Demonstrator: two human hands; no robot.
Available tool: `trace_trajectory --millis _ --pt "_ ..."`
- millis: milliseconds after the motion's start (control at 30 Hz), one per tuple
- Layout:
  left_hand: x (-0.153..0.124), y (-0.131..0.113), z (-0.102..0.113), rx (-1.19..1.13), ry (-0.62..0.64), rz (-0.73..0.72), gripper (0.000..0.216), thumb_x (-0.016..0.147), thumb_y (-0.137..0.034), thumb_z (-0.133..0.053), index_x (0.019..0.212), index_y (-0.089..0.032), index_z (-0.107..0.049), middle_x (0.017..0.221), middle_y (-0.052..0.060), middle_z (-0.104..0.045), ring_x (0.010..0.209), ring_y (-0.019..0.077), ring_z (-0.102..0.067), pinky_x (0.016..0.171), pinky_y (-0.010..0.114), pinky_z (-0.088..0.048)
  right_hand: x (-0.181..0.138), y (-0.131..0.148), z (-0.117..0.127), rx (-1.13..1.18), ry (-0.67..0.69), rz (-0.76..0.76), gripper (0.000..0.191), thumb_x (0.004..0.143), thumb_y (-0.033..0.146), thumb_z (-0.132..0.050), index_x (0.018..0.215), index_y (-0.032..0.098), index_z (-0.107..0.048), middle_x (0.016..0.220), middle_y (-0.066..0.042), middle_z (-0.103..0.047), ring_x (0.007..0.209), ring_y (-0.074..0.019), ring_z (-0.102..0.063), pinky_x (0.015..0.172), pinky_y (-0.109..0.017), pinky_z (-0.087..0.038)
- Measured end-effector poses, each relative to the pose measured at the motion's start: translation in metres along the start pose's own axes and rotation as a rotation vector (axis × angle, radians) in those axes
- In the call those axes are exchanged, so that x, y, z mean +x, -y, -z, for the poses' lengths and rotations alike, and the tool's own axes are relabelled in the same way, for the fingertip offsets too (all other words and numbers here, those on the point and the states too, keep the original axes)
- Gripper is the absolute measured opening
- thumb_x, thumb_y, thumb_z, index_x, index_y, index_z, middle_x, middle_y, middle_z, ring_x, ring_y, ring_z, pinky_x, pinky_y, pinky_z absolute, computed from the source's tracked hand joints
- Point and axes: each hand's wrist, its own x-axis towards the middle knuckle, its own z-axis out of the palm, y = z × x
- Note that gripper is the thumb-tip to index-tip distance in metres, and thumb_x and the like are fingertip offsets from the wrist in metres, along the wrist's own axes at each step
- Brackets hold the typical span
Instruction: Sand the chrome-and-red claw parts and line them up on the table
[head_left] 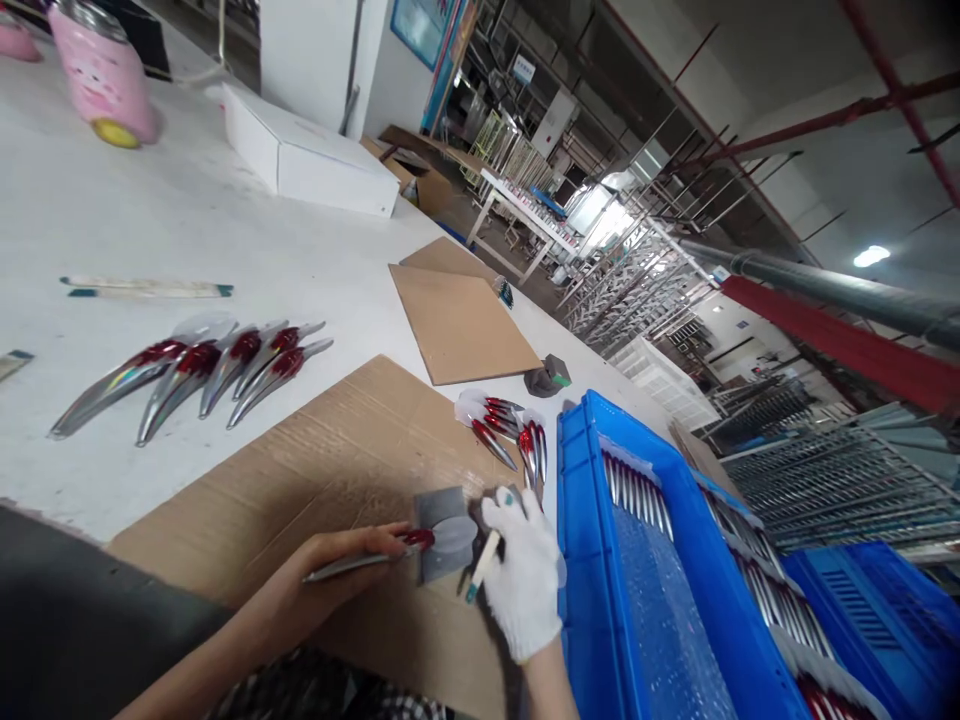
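My bare left hand (341,560) is closed around a silver fishing lure (360,566) with a red head. The lure's clear lip (454,535) lies over a small dark grey square pad (440,502) on the cardboard sheet (360,450). My right hand (523,570), in a white knit glove, is curled on a short pale stick (484,565) with teal ends, just right of the lip. Beyond the glove, several red-and-silver lures (499,440) lie in a loose cluster. More lures (247,360) are fanned out on the white table at left.
A blue crate (589,560) with rows of lures and bubble wrap stands close on the right. Further out are cardboard pieces (465,325), a dark grey block (547,376), a white box (307,160), teal-tipped sticks (150,288) and a pink bottle (105,75).
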Motion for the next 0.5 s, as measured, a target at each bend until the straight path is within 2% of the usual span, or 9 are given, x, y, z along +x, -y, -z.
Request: trace_trajectory --millis 67,167,333,433,500 --pt "0.0 -0.003 -0.002 0.016 -0.036 0.007 0.044 0.084 -0.067 -0.071 0.105 -0.03 -0.084 0.135 0.003 -0.075 0.131 0.0339 -0.066 0.116 0.04 -0.048 -0.016 -0.004 -0.007 0.001 -0.024 -0.091 0.04 0.087 0.016 -0.064 0.121 0.031 -0.077 0.136 -0.004 -0.069 0.137 -0.0328 -0.054 0.114 -0.053 -0.044" --pt "-0.002 -0.008 -0.007 0.0 -0.083 -0.011 0.042 0.083 -0.066 -0.072 0.104 -0.032 -0.083 0.124 0.001 -0.081 0.121 0.0316 -0.072 0.107 0.034 -0.055 -0.031 0.002 -0.017 0.036 0.022 -0.108 0.046 0.086 0.014 -0.065 0.125 0.036 -0.075 0.145 -0.002 -0.063 0.142 -0.0339 -0.049 0.113 -0.055 -0.046" --pt "-0.006 -0.008 -0.011 0.075 -0.195 -0.048 0.039 0.088 -0.06 -0.069 0.108 -0.03 -0.083 0.11 0.002 -0.085 0.102 0.0294 -0.079 0.089 0.03 -0.063 -0.032 -0.003 -0.016 0.001 -0.069 -0.204 0.04 0.084 0.012 -0.063 0.114 0.03 -0.08 0.128 -0.006 -0.073 0.129 -0.0337 -0.062 0.109 -0.053 -0.051" --pt "0.0 -0.007 0.002 0.177 -0.274 -0.161 0.037 0.091 -0.054 -0.066 0.111 -0.028 -0.082 0.117 0.004 -0.083 0.11 0.0302 -0.077 0.099 0.034 -0.061 -0.041 -0.013 -0.021 0.019 -0.135 -0.196 0.055 0.08 0.012 -0.066 0.126 0.04 -0.075 0.131 0.0 -0.072 0.131 -0.0314 -0.062 0.108 -0.046 -0.054" --pt "0.013 -0.013 0.022 0.343 -0.35 -0.279 0.033 0.094 -0.049 -0.063 0.113 -0.029 -0.081 0.13 0.004 -0.078 0.121 0.0288 -0.073 0.11 0.036 -0.054 -0.046 -0.013 -0.027 0.055 -0.209 -0.181 0.059 0.081 0.017 -0.073 0.131 0.046 -0.069 0.138 0.003 -0.068 0.133 -0.0304 -0.06 0.106 -0.044 -0.055"
